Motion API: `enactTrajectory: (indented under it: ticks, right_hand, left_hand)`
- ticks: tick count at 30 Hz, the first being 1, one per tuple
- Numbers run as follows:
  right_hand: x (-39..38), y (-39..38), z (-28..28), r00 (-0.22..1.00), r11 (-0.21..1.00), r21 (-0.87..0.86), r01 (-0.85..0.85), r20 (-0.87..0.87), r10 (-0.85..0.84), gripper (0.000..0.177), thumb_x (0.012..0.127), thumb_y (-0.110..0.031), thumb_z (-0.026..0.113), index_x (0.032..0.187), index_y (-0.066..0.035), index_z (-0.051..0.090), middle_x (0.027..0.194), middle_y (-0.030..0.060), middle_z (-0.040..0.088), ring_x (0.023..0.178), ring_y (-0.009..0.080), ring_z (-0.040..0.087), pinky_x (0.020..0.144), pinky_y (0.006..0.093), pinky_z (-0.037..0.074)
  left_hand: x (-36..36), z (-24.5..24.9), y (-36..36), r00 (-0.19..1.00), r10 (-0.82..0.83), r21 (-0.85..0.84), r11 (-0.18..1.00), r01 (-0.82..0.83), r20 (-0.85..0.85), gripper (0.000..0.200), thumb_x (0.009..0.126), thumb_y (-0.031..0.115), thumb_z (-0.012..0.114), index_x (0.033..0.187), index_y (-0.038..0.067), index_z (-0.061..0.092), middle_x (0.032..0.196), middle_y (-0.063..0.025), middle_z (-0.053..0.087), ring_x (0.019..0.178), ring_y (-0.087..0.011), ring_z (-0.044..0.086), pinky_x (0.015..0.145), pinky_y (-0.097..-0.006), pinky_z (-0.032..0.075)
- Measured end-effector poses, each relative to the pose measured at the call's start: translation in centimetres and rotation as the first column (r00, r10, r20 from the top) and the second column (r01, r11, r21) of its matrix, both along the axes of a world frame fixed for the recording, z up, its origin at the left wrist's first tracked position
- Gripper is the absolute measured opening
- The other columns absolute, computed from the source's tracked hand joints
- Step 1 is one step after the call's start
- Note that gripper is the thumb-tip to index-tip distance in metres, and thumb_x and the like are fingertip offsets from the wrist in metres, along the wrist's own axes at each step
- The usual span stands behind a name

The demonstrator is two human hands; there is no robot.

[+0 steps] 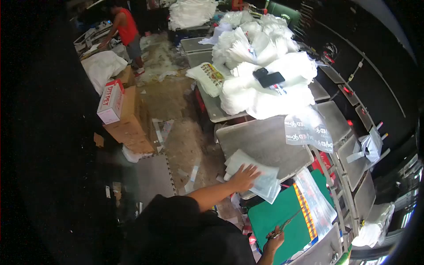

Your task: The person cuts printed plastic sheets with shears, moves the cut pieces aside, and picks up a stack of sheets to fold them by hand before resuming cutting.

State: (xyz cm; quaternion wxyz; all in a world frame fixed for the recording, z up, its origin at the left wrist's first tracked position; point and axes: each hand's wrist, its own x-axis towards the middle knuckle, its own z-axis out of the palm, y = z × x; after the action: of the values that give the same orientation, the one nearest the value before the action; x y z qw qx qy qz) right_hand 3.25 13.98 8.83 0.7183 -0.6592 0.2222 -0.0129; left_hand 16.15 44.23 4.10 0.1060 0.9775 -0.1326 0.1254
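My left hand (pixel 245 177) lies flat, fingers spread, on a small stack of translucent film sheets (pixel 266 176) at the front edge of a grey metal platen (pixel 265 132). My right hand (pixel 274 242) is lower down, its fingers closed round the handles of scissors (pixel 289 221). The blades point up and to the right, above a green mat (pixel 274 216). Beside them runs a yellow and orange checked strip (pixel 305 211). Long clear printed film (pixel 316 196) lies to the right of that strip.
Large piles of white sheets (pixel 269 99) cover the platens ahead, with a black phone (pixel 271 79) on top. A printed grey film (pixel 309 132) hangs over a platen edge. Cardboard boxes (pixel 128 119) stand on the left. A person in a red top (pixel 126 26) works at the back left.
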Motion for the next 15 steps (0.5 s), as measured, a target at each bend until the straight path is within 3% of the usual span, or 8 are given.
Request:
enactTrajectory:
  ticks: [1, 5, 8, 13, 15]
  right_hand:
    - [-0.5, -0.4, 0.1, 1.000, 1.000, -0.013, 0.012, -0.004, -0.012, 0.024, 0.090, -0.023, 0.066, 0.085, -0.007, 0.049, 0.059, -0.0017, 0.044, 0.047, 0.0084, 0.046, 0.041, 0.0243, 0.037]
    - [-1.8, -1.3, 1.5, 0.998, 0.995, -0.078, 0.067, -0.012, -0.069, 0.025, 0.090, -0.022, 0.065, 0.080, -0.005, 0.048, 0.061, -0.0001, 0.046, 0.048, 0.0097, 0.046, 0.042, 0.0255, 0.039]
    - [-2.7, -2.6, 1.8, 0.997, 0.982, -0.174, 0.067, -0.022, -0.072, 0.028, 0.090, -0.024, 0.066, 0.079, -0.005, 0.048, 0.063, 0.0002, 0.048, 0.049, 0.0099, 0.047, 0.043, 0.0258, 0.041]
    - [-5.0, -6.4, 0.9, 0.994, 0.981, -0.161, 0.109, -0.006, -0.112, 0.026, 0.090, -0.026, 0.065, 0.082, -0.005, 0.050, 0.064, 0.0000, 0.047, 0.052, 0.0083, 0.048, 0.045, 0.0240, 0.040]
    - [-6.2, -8.2, 1.7, 0.996, 0.971, -0.226, 0.078, -0.029, -0.087, 0.027, 0.089, -0.026, 0.067, 0.086, -0.003, 0.054, 0.065, 0.0010, 0.049, 0.055, 0.0103, 0.051, 0.049, 0.0249, 0.042]
  left_hand:
    - [-1.1, -1.0, -0.4, 0.994, -0.036, -0.055, 0.998, 0.031, -0.100, 0.076, 0.086, 0.050, 0.055, 0.148, 0.013, 0.030, 0.152, -0.0173, 0.029, 0.140, -0.0369, 0.026, 0.112, -0.0596, 0.014]
    - [-0.9, -2.0, -0.9, 1.000, -0.018, -0.059, 0.998, 0.017, -0.018, 0.074, 0.089, 0.055, 0.048, 0.147, 0.012, 0.033, 0.151, -0.0188, 0.028, 0.140, -0.0380, 0.025, 0.112, -0.0600, 0.014]
    - [-0.8, -1.8, -0.4, 0.995, -0.093, -0.041, 0.995, 0.092, -0.018, 0.073, 0.089, 0.054, 0.048, 0.147, 0.012, 0.032, 0.151, -0.0192, 0.028, 0.140, -0.0383, 0.025, 0.112, -0.0605, 0.014]
    - [-1.1, -0.1, -1.9, 0.997, -0.030, 0.007, 0.999, 0.031, -0.068, 0.074, 0.088, 0.050, 0.053, 0.147, 0.010, 0.031, 0.151, -0.0232, 0.025, 0.141, -0.0404, 0.020, 0.112, -0.0609, 0.012]
    - [-0.6, 1.9, -4.0, 0.993, -0.024, -0.061, 0.998, 0.016, -0.119, 0.074, 0.088, 0.047, 0.053, 0.147, 0.008, 0.030, 0.152, -0.0254, 0.022, 0.142, -0.0419, 0.017, 0.113, -0.0608, 0.011]
